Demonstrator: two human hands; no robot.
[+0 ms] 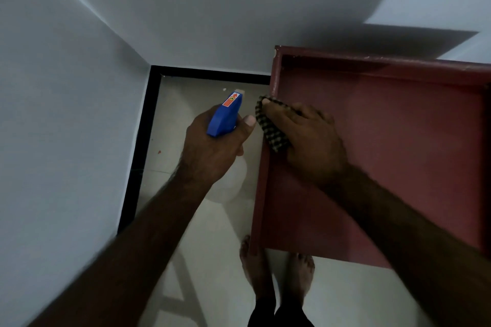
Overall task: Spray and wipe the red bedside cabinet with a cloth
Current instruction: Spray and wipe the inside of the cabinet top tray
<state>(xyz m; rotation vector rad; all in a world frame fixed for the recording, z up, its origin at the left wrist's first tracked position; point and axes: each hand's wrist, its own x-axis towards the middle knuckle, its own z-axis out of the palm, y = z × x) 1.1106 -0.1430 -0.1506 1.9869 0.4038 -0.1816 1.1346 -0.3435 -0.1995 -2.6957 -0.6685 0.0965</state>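
Head view, straight down into a room corner. At right, red bedside cabinet: rectangular flat top, matte painted surface with a faint sheen, low raised rim along the left and far sides, a few small pale chips in the paint of the far rim.

On the left edge of this top, cloth: soft woven fabric, small check pattern in dark and pale, bunched, partly hanging over the rim. Right grip pressed on top of it, fingers bent and clamped on the cloth, one fingertip reaching to the rim.

Just beside, to the left and off the cabinet, spray bottle held over the floor: blue plastic trigger head, smooth and angular, nozzle pointing away from the person. On the head a small red and white label with an upward arrow; writing too small to read. Below the hand, pale rounded bottle body, blurred. Left grip closed round the neck of the bottle, thumb lying along the blue head.

Under all, floor of pale glossy tiles with some small specks, bordered by a black skirting. Plain smooth pale walls. At the bottom, two bare feet near the front corner of the cabinet.
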